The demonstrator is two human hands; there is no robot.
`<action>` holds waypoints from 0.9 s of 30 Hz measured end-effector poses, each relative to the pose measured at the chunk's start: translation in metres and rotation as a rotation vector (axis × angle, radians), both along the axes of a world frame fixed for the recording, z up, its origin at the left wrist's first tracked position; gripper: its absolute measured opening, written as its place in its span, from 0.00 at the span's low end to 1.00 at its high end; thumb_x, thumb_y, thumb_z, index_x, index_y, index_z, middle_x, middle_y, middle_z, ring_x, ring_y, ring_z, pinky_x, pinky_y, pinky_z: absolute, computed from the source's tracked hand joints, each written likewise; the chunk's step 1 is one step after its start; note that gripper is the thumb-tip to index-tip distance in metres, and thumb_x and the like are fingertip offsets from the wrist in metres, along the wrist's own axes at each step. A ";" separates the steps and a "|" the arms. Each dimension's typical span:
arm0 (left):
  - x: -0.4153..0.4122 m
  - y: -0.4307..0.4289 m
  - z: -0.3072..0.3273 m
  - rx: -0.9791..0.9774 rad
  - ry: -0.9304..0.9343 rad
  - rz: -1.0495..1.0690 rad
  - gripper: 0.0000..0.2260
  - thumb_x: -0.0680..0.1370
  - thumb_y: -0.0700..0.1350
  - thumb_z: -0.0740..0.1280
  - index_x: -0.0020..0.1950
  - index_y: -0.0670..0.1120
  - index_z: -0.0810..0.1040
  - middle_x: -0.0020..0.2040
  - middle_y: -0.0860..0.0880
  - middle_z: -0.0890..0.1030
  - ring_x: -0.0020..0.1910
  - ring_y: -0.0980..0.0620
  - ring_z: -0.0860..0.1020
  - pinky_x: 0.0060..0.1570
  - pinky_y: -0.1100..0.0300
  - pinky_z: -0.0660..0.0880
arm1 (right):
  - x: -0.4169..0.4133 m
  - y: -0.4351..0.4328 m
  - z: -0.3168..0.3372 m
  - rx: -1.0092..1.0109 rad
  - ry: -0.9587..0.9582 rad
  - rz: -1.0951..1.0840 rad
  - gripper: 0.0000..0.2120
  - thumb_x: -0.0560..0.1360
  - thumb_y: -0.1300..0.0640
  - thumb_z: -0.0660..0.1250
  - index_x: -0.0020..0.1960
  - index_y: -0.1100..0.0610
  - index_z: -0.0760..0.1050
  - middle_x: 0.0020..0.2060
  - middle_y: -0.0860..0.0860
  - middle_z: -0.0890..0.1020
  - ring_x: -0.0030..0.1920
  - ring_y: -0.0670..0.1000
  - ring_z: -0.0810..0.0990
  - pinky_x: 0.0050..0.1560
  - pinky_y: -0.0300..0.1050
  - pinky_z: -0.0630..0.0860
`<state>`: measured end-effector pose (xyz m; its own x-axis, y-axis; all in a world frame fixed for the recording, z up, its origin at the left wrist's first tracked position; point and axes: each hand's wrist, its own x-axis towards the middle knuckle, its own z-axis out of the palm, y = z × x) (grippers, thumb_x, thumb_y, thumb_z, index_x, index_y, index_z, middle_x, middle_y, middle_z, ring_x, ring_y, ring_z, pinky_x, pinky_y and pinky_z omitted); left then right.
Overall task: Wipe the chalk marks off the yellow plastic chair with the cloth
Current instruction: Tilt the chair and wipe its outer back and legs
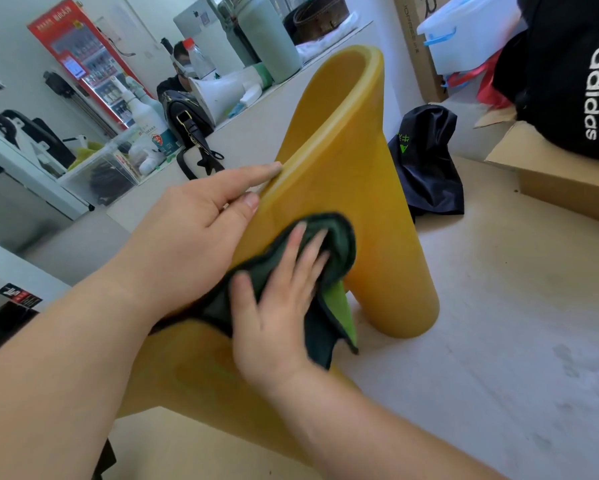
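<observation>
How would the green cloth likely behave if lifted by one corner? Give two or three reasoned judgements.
Probably floppy: the cloth bunches in folds under the right hand, and a corner hangs limp off the yellow chair. Likely light, since it drapes thinly. It seems unlikely to slip, being soft fabric.

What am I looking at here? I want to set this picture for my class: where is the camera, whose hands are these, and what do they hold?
There is no machine: a person wears one wide-angle camera on the head, looking down at their own bare hands. The left hand steadies the yellow chair by its rim, thumb on one side, fingers on the other. The right hand presses a dark green cloth against the chair's side with straight fingers. The chair rests on a pale surface, with a black adidas bag and a cardboard box beyond it. No chalk marks show clearly.
</observation>
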<state>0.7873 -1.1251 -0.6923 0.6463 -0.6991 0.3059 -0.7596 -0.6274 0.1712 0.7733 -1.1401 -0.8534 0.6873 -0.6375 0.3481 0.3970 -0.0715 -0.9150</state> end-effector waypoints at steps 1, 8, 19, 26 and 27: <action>-0.003 0.006 0.001 -0.005 -0.013 0.014 0.17 0.83 0.47 0.60 0.68 0.65 0.75 0.62 0.72 0.75 0.58 0.81 0.68 0.53 0.84 0.61 | 0.007 -0.017 0.010 0.016 -0.045 -0.061 0.37 0.74 0.24 0.47 0.73 0.27 0.28 0.76 0.36 0.26 0.78 0.46 0.27 0.71 0.36 0.27; -0.042 0.078 0.002 0.129 -0.070 0.108 0.17 0.82 0.62 0.51 0.69 0.77 0.62 0.52 0.70 0.79 0.49 0.69 0.77 0.45 0.58 0.75 | 0.082 -0.132 0.012 -0.096 -0.058 -0.323 0.32 0.81 0.52 0.55 0.81 0.37 0.47 0.82 0.46 0.47 0.83 0.59 0.47 0.79 0.68 0.46; -0.035 0.047 -0.001 0.243 -0.165 0.054 0.22 0.78 0.63 0.51 0.72 0.77 0.56 0.49 0.53 0.85 0.44 0.52 0.81 0.43 0.59 0.77 | -0.009 -0.002 -0.040 -0.275 0.054 -0.112 0.41 0.77 0.29 0.51 0.79 0.36 0.30 0.80 0.48 0.33 0.82 0.58 0.41 0.80 0.55 0.40; -0.034 0.050 -0.003 0.234 -0.151 0.081 0.18 0.81 0.65 0.50 0.69 0.81 0.54 0.48 0.53 0.85 0.44 0.55 0.80 0.46 0.66 0.73 | 0.020 -0.079 0.011 -0.065 0.028 -0.055 0.33 0.78 0.34 0.52 0.76 0.27 0.36 0.82 0.44 0.38 0.82 0.53 0.42 0.77 0.51 0.41; -0.035 0.049 -0.003 0.230 -0.138 0.090 0.18 0.81 0.65 0.51 0.69 0.82 0.53 0.48 0.52 0.85 0.44 0.57 0.80 0.46 0.67 0.73 | 0.031 -0.100 0.025 -0.058 0.085 -0.056 0.29 0.81 0.40 0.53 0.79 0.33 0.45 0.83 0.51 0.44 0.82 0.56 0.44 0.77 0.53 0.43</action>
<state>0.7524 -1.0759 -0.6954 0.6723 -0.7019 0.2352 -0.7054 -0.7038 -0.0841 0.8045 -1.2400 -0.8286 0.6802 -0.6560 0.3270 0.3116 -0.1450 -0.9391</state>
